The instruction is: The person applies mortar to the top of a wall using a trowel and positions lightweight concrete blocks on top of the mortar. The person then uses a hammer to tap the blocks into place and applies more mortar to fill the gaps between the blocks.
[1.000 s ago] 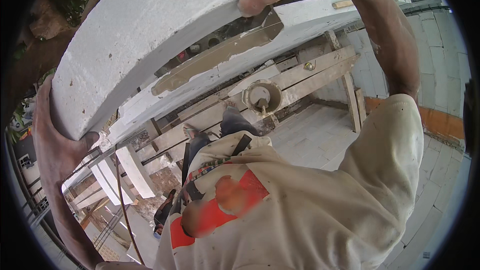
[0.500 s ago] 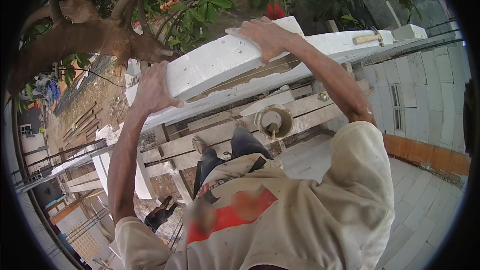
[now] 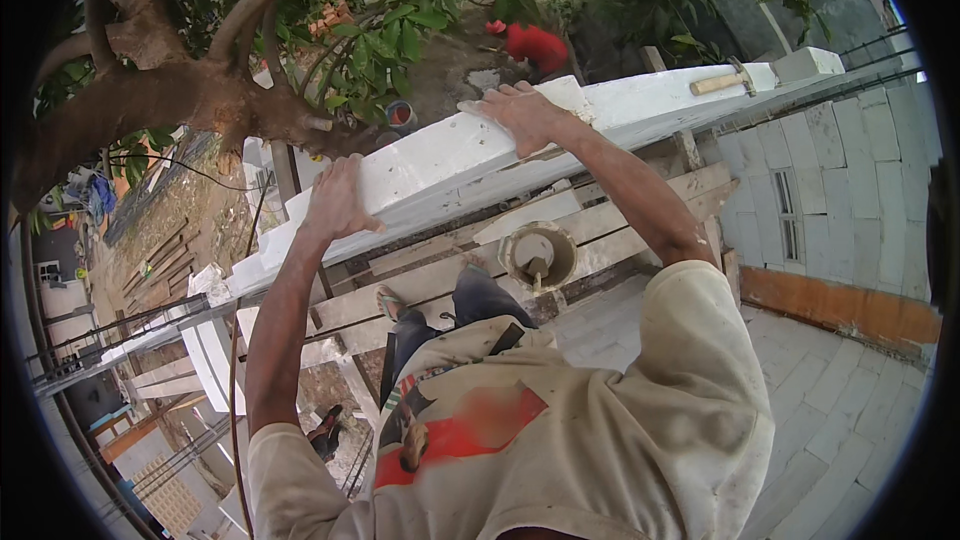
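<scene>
I am looking steeply down from a height at my own arms and chest, standing on a plank scaffold (image 3: 600, 220) beside a white block wall (image 3: 860, 190). Both my hands rest on a long white block (image 3: 440, 165) that lies along the top of the wall, running from lower left to upper right. My left hand (image 3: 338, 202) grips its near edge towards the left end, fingers curled together over the top face and thumb underneath, clamped on the block. My right hand (image 3: 522, 112) lies flat on the block's top further right, fingers together and pressed down over the far edge, so the two hands are set well apart, which seems meant to steady a long, heavy piece at both ends. Further right along the wall top a hammer (image 3: 722, 80) with a wooden handle lies on its side, well apart from my hands. On the planks below, just beside my foot (image 3: 392, 302), stands a round bucket (image 3: 538, 256) with a tool handle sticking up from it. Beyond the wall a tree (image 3: 190, 90) spreads thick branches and green leaves, with something red among the leaves. To my right, pale paving (image 3: 850, 390) lies far below.
</scene>
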`<state>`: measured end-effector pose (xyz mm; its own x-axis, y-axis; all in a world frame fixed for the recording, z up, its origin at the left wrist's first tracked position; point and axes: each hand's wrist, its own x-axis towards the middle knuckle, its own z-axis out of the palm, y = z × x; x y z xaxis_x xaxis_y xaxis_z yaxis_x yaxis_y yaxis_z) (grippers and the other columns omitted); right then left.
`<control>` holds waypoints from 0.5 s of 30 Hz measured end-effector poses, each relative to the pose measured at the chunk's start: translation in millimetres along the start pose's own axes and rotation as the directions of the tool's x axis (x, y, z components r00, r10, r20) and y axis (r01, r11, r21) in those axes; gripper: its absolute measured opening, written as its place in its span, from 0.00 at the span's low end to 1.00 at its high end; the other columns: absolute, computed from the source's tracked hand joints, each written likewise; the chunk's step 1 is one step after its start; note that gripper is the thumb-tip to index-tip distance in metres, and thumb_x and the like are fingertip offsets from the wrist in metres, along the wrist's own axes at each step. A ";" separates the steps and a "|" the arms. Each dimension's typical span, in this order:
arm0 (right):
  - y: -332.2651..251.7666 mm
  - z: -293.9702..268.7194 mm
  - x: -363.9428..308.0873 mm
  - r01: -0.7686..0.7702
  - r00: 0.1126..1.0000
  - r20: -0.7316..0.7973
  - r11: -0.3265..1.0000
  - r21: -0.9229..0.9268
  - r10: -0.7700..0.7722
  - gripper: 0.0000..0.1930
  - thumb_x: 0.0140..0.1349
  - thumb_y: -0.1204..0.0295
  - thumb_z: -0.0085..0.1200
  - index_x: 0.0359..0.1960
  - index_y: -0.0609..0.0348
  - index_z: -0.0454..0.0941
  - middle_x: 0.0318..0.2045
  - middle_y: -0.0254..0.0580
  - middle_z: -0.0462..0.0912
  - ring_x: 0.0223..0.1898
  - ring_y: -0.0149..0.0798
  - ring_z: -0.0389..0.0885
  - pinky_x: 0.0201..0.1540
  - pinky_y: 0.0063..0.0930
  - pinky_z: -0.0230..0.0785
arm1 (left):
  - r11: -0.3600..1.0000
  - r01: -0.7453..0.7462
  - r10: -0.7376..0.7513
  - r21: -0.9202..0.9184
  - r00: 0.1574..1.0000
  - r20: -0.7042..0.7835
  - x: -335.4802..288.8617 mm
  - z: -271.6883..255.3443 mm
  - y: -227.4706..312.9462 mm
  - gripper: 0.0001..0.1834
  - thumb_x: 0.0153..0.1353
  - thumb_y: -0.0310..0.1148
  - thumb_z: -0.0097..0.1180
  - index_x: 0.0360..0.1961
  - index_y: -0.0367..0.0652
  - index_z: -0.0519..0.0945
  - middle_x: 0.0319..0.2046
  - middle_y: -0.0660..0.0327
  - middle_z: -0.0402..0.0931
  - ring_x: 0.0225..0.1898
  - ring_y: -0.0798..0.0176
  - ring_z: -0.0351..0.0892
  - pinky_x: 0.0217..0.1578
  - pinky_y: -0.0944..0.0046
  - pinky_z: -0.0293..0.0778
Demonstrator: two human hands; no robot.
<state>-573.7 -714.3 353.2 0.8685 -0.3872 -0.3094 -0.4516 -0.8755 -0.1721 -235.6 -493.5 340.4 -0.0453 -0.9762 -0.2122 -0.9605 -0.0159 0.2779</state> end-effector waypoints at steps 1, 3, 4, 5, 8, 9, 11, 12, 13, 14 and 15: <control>-1.7 0.2 1.3 0.001 1.000 0.013 1.000 0.008 -0.001 0.72 0.28 0.67 0.85 0.83 0.38 0.56 0.65 0.42 0.75 0.69 0.52 0.72 0.72 0.58 0.61 | 1.000 0.003 -0.003 0.003 1.000 -0.005 -0.3 2.4 -1.7 0.70 0.24 0.49 0.89 0.71 0.37 0.64 0.59 0.46 0.74 0.66 0.36 0.72 0.68 0.40 0.67; -2.9 5.6 4.6 -0.001 1.000 0.015 1.000 0.015 0.001 0.72 0.27 0.67 0.85 0.83 0.38 0.56 0.65 0.42 0.75 0.70 0.51 0.72 0.71 0.58 0.61 | 1.000 0.009 -0.009 0.001 1.000 -0.009 0.2 5.5 -4.8 0.70 0.24 0.49 0.89 0.71 0.37 0.64 0.59 0.46 0.74 0.66 0.36 0.72 0.68 0.39 0.67; -3.0 8.3 6.3 -0.004 1.000 0.013 1.000 0.018 0.004 0.72 0.27 0.67 0.85 0.83 0.38 0.57 0.65 0.42 0.75 0.70 0.51 0.72 0.71 0.59 0.61 | 1.000 0.008 -0.008 0.004 1.000 -0.002 1.5 6.0 -6.3 0.70 0.24 0.49 0.89 0.70 0.37 0.64 0.59 0.46 0.74 0.66 0.36 0.72 0.68 0.39 0.67; -3.1 11.1 6.3 -0.002 1.000 0.017 1.000 0.018 0.002 0.72 0.27 0.67 0.85 0.83 0.38 0.57 0.65 0.42 0.75 0.70 0.51 0.72 0.71 0.59 0.61 | 1.000 0.008 -0.008 0.008 1.000 0.004 3.1 6.3 -7.9 0.70 0.24 0.49 0.89 0.70 0.37 0.64 0.59 0.46 0.74 0.66 0.36 0.72 0.68 0.39 0.67; -6.7 17.4 8.0 -0.006 1.000 -0.007 1.000 0.014 0.007 0.72 0.27 0.67 0.85 0.83 0.39 0.57 0.65 0.41 0.75 0.70 0.51 0.72 0.70 0.58 0.61 | 1.000 -0.008 0.008 -0.004 1.000 -0.002 6.2 7.3 -12.9 0.69 0.23 0.48 0.90 0.70 0.38 0.64 0.59 0.46 0.74 0.66 0.36 0.72 0.67 0.38 0.67; -5.7 18.1 8.2 -0.012 1.000 -0.001 1.000 0.015 0.013 0.71 0.28 0.67 0.85 0.82 0.39 0.57 0.65 0.41 0.75 0.69 0.51 0.72 0.70 0.58 0.61 | 1.000 -0.009 0.009 -0.006 1.000 -0.001 7.6 11.0 -14.3 0.69 0.23 0.48 0.90 0.70 0.38 0.64 0.59 0.46 0.74 0.66 0.36 0.72 0.67 0.38 0.67; -8.5 21.7 9.8 -0.023 1.000 0.000 1.000 0.020 0.023 0.71 0.29 0.66 0.85 0.82 0.39 0.57 0.65 0.41 0.75 0.69 0.51 0.72 0.70 0.58 0.61 | 1.000 -0.012 0.012 0.015 1.000 -0.009 7.3 13.6 -19.3 0.68 0.23 0.47 0.90 0.69 0.38 0.65 0.59 0.46 0.74 0.65 0.36 0.73 0.67 0.38 0.67; -8.0 25.3 5.8 -0.018 1.000 0.013 0.999 0.039 0.017 0.70 0.30 0.66 0.84 0.82 0.39 0.57 0.65 0.42 0.75 0.69 0.51 0.72 0.70 0.57 0.62 | 1.000 0.003 -0.004 0.021 0.999 0.033 10.4 11.2 -13.3 0.68 0.24 0.46 0.90 0.69 0.38 0.65 0.59 0.46 0.75 0.64 0.36 0.73 0.67 0.39 0.67; -5.1 23.0 3.1 -0.019 1.000 0.016 0.999 0.044 0.018 0.69 0.31 0.66 0.84 0.82 0.39 0.57 0.65 0.42 0.75 0.69 0.51 0.72 0.70 0.55 0.62 | 0.999 0.009 -0.011 0.031 0.998 0.059 12.2 6.4 -6.8 0.67 0.24 0.46 0.90 0.68 0.39 0.65 0.59 0.46 0.75 0.63 0.36 0.73 0.67 0.39 0.67; -3.4 26.8 4.0 -0.027 0.999 0.022 0.999 0.019 0.027 0.69 0.31 0.66 0.84 0.82 0.39 0.58 0.64 0.42 0.75 0.69 0.51 0.72 0.70 0.54 0.62 | 1.000 -0.007 0.006 0.030 0.999 0.040 13.6 10.4 -8.2 0.66 0.25 0.45 0.90 0.68 0.39 0.66 0.59 0.46 0.75 0.63 0.36 0.73 0.67 0.39 0.67; -2.8 33.3 5.3 -0.048 0.998 0.031 0.999 -0.012 0.048 0.68 0.31 0.66 0.84 0.82 0.39 0.58 0.64 0.42 0.75 0.69 0.50 0.72 0.69 0.53 0.63 | 0.999 -0.036 0.036 0.023 0.999 0.016 13.9 19.8 -11.1 0.66 0.25 0.45 0.90 0.68 0.39 0.66 0.59 0.46 0.75 0.63 0.36 0.73 0.67 0.39 0.66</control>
<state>-574.7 -704.3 320.9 0.8391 -0.4196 -0.3460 -0.4900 -0.8594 -0.1461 -231.0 -502.6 315.8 -0.0842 -0.9725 -0.2170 -0.9643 0.0246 0.2637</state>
